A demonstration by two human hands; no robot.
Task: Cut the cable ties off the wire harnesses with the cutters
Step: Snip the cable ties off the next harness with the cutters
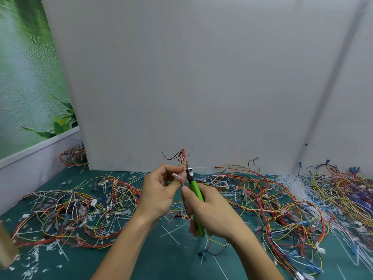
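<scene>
My left hand [159, 190] pinches a thin wire harness [182, 158] of red, yellow and black wires, held upright above the green mat. A white cable tie [198, 168] sticks out to the right from the bundle. My right hand [210, 213] grips the green-handled cutters [196, 197], whose dark jaws sit at the tie right beside my left fingertips. The harness's lower end hangs down between my two hands.
Tangled harness piles lie on the green mat [161, 257] at left [76, 211] and right [282, 203]. Cut white tie scraps [34, 257] litter the front left. A bundle of white ties [292, 182] lies at right. A grey board [201, 77] stands behind.
</scene>
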